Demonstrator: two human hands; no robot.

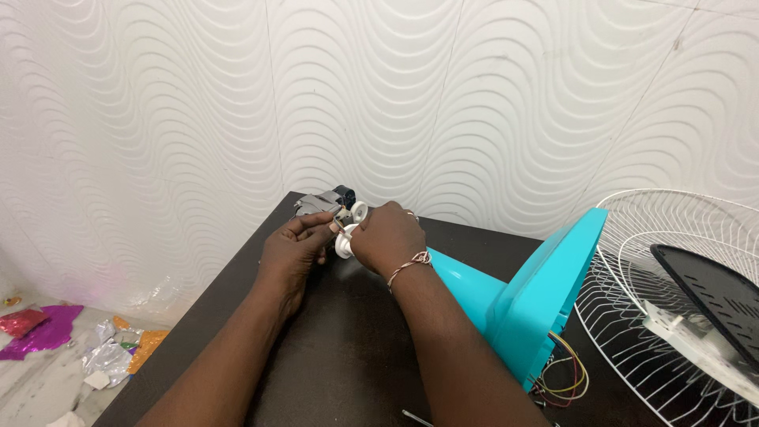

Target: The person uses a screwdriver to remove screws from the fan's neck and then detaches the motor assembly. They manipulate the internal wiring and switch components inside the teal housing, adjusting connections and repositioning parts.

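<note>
Nearest camera, bottom edge: thin dark metal tool tip (415, 416) lying on dark matte tabletop (348, 356), just beside loose bundle of coloured wires (563, 378) spilling from underside of turquoise plastic fan base (545, 296), tipped on its side with neck pointing toward the hands. Right of that, white wire fan guard (680, 316) flat on the table, with a black slotted plastic panel (715, 289) resting in it. Further in, both forearms converge mid-table. Left hand (292, 249) closed around grey metal motor block (320, 205), thumb pressed on top. Right hand (387, 237), thin bracelet at wrist, fingers pinched shut on small white plastic gear piece (348, 233) at the motor's near end; exact finger contact hidden behind knuckles. Motor assembly held just above the table near its far-left corner, well apart from the base. For clean work here, judged: brace left grip steady, keep white part square to the shaft, turn or pull straight, no sideways levering. Beyond: white wavy-relief wall panels (474, 95); crumpled foil scraps (47, 332) on floor at left.
</note>
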